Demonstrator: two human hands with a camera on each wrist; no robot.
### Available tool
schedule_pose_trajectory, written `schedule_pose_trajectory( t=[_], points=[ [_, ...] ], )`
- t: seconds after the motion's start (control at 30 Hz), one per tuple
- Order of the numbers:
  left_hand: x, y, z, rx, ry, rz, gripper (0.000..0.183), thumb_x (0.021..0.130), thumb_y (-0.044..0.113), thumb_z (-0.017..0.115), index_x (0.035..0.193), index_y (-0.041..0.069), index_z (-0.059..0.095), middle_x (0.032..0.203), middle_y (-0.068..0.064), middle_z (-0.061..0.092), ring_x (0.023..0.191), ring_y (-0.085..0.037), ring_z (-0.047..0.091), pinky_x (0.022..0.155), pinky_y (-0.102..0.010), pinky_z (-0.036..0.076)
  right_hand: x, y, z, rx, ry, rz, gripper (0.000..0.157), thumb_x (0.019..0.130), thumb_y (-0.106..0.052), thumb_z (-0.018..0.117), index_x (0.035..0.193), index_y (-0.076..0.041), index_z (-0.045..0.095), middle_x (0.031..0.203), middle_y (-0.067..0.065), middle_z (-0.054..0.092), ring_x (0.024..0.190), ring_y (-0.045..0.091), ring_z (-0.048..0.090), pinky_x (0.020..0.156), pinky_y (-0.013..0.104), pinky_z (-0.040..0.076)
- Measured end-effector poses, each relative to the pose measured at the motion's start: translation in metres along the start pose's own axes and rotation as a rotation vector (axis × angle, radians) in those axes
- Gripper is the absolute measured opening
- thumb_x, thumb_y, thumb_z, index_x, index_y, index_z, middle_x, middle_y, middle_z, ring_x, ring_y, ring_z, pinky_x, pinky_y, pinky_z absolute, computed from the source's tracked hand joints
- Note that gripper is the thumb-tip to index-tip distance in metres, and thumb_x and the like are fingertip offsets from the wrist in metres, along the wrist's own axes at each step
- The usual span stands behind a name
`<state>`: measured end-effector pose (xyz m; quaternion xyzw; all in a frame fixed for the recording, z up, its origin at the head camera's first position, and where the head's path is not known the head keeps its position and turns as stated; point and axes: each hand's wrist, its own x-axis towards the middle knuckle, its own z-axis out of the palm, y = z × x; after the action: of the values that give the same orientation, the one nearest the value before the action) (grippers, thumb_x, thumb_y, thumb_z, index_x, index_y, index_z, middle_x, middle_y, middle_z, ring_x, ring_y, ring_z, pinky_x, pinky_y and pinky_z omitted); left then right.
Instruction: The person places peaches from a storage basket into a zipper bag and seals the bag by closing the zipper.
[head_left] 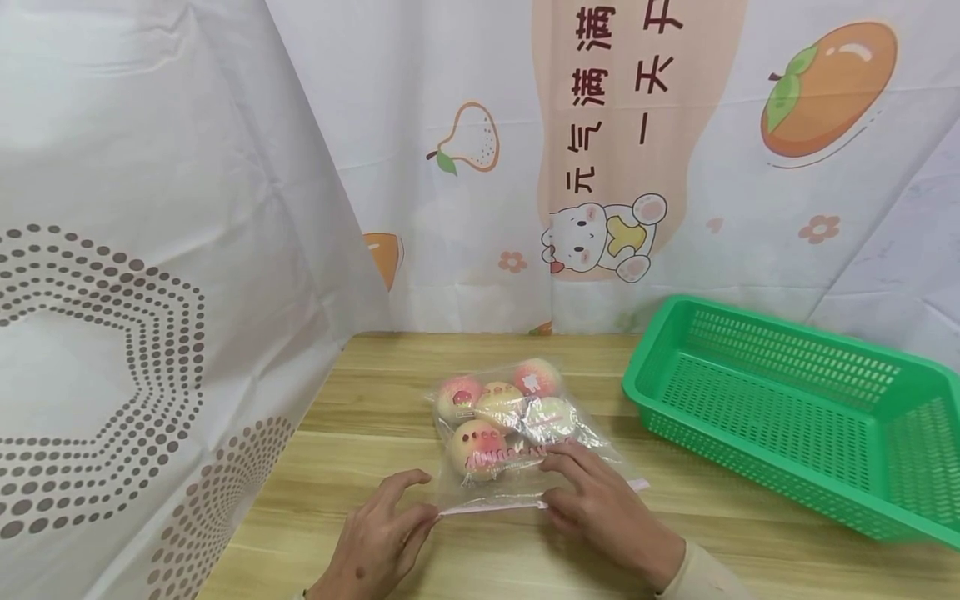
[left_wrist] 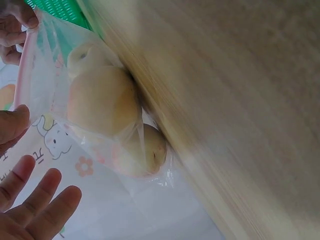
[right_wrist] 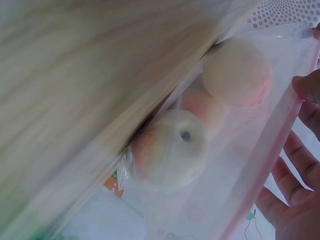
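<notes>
A clear zip bag (head_left: 480, 493) with a pink closure strip (left_wrist: 25, 75) lies on the wooden table. Several peaches (head_left: 501, 406), yellowish with pink-red blush, sit inside it behind printed pictures and lettering. My left hand (head_left: 372, 537) pinches the near left corner of the bag at the strip between thumb and forefinger. Its other fingers (left_wrist: 50, 212) are spread apart from the plastic. Farther right along the same strip, my right hand (head_left: 603, 508) grips the edge between thumb and forefinger. In the right wrist view, its remaining fingers (right_wrist: 287, 177) extend behind the strip.
A green perforated plastic basket (head_left: 750, 442) stands on the table to the right of the bag. Behind the table (head_left: 360, 442) hangs a white cloth (head_left: 465, 250) printed with fruit, characters and a cartoon animal. A dotted cloth (head_left: 225, 275) hangs along the left.
</notes>
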<state>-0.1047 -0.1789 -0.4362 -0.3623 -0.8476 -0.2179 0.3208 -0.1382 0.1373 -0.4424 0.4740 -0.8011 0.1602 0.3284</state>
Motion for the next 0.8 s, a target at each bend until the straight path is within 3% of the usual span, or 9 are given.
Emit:
schedule_pose_trajectory(
  t=[0.3, 0.8],
  points=[
    [0.005, 0.001, 0.004, 0.05, 0.021, 0.02, 0.042, 0.106, 0.038, 0.045, 0.081, 0.016, 0.071, 0.114, -0.008, 0.063, 0.07, -0.006, 0.05, 0.045, -0.006, 0.036, 0.002, 0.0, 0.002, 0.002, 0.015, 0.014, 0.011, 0.071, -0.014, 0.081, 0.078, -0.016, 0.072, 0.113, 0.005, 0.064, 0.117, 0.03, 0.058, 0.107, 0.039, 0.043],
    [0.011, 0.005, 0.013, 0.027, 0.008, 0.05, 0.047, 0.106, 0.042, 0.043, 0.08, 0.016, 0.072, 0.116, -0.008, 0.062, 0.082, -0.022, 0.066, 0.048, -0.013, 0.046, 0.005, -0.005, 0.003, 0.0, 0.02, 0.01, 0.012, 0.071, -0.014, 0.08, 0.079, -0.017, 0.071, 0.11, 0.006, 0.066, 0.117, 0.029, 0.057, 0.107, 0.039, 0.044]
  ],
)
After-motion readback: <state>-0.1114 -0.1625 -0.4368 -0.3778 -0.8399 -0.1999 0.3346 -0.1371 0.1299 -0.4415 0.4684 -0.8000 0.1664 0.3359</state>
